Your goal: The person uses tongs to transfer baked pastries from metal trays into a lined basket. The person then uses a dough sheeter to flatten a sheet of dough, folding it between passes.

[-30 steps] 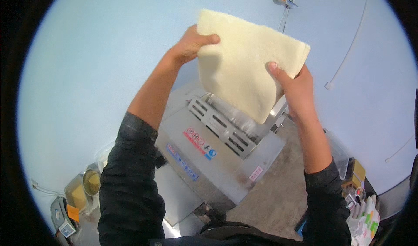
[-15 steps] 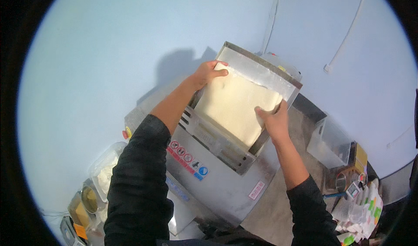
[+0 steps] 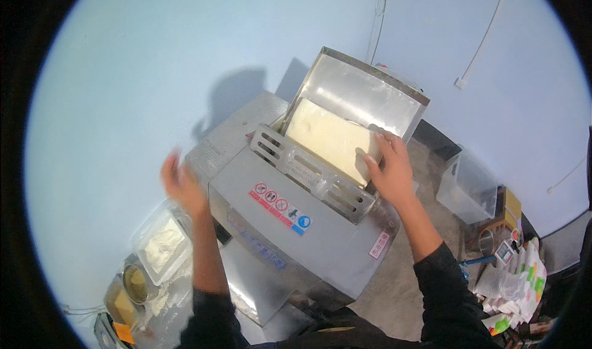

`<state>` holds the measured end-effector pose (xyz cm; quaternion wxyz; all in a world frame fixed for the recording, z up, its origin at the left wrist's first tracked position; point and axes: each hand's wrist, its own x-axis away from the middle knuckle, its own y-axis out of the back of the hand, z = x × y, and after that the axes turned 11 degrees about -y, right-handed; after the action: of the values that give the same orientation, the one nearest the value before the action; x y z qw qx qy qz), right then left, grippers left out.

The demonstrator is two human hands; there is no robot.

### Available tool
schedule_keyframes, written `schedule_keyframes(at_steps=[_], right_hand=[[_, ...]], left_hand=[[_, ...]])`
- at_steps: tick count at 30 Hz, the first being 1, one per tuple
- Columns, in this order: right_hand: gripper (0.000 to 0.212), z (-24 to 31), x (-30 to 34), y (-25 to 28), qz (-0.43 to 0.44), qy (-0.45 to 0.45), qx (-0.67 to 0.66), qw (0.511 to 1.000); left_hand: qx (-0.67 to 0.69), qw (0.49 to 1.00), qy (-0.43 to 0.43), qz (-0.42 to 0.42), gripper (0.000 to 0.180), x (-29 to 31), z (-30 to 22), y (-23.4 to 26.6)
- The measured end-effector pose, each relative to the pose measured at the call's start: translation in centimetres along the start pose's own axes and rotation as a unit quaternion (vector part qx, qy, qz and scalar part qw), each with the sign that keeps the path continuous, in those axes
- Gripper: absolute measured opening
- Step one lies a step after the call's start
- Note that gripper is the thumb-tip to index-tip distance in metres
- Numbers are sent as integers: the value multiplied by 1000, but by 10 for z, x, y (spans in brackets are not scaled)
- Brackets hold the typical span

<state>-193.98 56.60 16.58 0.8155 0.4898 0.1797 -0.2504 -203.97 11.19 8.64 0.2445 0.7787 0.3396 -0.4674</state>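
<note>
A thick, pale cream slab of dough (image 3: 330, 140) leans in the metal feed tray (image 3: 364, 96) of a grey dough-rolling machine (image 3: 296, 225). Its lower edge goes out of sight behind the slotted metal guard (image 3: 308, 171). At the slab's right edge is my right hand (image 3: 393, 169), with thumb and fingers apart, touching the dough without gripping it. My left hand (image 3: 185, 183) is off to the left of the machine, in front of the wall. Motion blurs it, but its fingers look stretched out and nothing shows in them.
At lower left stand a clear tub of white flour (image 3: 163, 247) and a round metal bowl (image 3: 137, 284). A steel sheet (image 3: 253, 281) lies at the machine's near side. A clear plastic bin (image 3: 467, 185) and plastic bags (image 3: 515, 281) sit on the right. Walls rise behind.
My left hand has let go of the dough and swung down left. The slab has sunk lower behind the guard. My right hand has loosened its grip and stays at the right edge.
</note>
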Motion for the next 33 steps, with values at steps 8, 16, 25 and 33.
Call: schedule_keyframes(at_steps=[8,16,25,33], right_hand=[[46,-4,106,45,36,-64,-38,997],[34,10,159,80,58,-58,-58,995],[27,86,215,87,43,29,-96,994],[27,190,334,29,325,88,-275,900]], left_hand=[[427,540,723,47,63,350,12,55],[371,507,778,19,59,404,3,22],[220,655,720,69,51,401,-13,90],[164,708,684,64,61,348,-39,164]])
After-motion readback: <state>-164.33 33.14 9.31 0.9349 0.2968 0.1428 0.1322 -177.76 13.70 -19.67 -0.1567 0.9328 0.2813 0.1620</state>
